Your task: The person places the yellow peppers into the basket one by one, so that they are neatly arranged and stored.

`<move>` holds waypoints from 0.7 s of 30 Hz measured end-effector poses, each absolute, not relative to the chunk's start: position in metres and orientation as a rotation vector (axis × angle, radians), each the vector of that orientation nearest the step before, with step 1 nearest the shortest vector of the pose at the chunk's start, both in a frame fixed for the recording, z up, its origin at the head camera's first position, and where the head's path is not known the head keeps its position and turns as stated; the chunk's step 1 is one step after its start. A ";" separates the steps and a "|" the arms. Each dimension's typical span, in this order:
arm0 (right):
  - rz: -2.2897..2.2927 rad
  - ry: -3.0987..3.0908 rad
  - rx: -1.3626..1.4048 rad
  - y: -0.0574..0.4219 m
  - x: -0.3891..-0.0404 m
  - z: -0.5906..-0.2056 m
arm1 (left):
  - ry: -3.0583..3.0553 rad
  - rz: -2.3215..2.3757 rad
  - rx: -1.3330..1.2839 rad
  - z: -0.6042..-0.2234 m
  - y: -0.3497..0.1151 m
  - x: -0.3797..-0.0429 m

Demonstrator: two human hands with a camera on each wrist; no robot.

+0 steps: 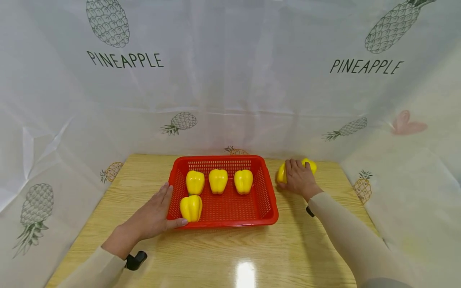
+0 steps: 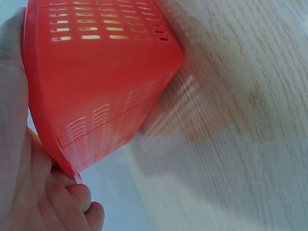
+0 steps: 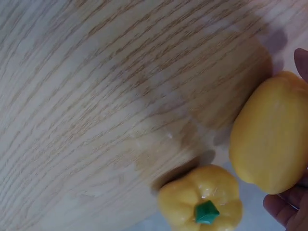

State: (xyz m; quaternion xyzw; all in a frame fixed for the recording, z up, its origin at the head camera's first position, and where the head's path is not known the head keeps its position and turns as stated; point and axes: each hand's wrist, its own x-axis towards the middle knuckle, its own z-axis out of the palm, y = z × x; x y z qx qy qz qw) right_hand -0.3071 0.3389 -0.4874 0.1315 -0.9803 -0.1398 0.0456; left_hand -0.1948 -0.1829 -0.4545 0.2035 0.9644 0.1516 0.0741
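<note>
Right hand grasps yellow pepper across sides: likely light, stiff, slick; best held round middle. Left hand grips red basket, between hands.

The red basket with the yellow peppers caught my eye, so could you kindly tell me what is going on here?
A person's left hand holds the red basket at its near left corner, where four yellow peppers lie inside. To the basket's right, the right hand grips another yellow pepper over the wooden table, with a sixth pepper beside it.
</note>
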 end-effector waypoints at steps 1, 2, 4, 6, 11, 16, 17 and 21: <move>-0.443 -2.990 0.401 0.340 -0.306 -0.488 | 2.895 0.457 0.612 -0.454 -0.183 -0.195; -0.456 -2.989 0.400 0.340 -0.306 -0.488 | 2.898 0.458 0.617 -0.454 -0.182 -0.194; -0.480 -2.980 0.405 0.341 -0.303 -0.488 | 2.900 0.456 0.624 -0.454 -0.182 -0.194; -0.479 -2.979 0.400 0.341 -0.300 -0.488 | 2.903 0.453 0.632 -0.455 -0.183 -0.194; -0.397 -2.949 0.385 0.339 -0.294 -0.491 | 2.905 0.447 0.631 -0.455 -0.184 -0.194; -0.350 -2.899 0.390 0.338 -0.292 -0.496 | 2.893 0.459 0.617 -0.453 -0.184 -0.194; -0.350 -2.895 0.391 0.338 -0.292 -0.496 | 2.892 0.462 0.616 -0.453 -0.184 -0.194; -0.347 -2.888 0.397 0.341 -0.291 -0.493 | 2.889 0.464 0.617 -0.453 -0.183 -0.194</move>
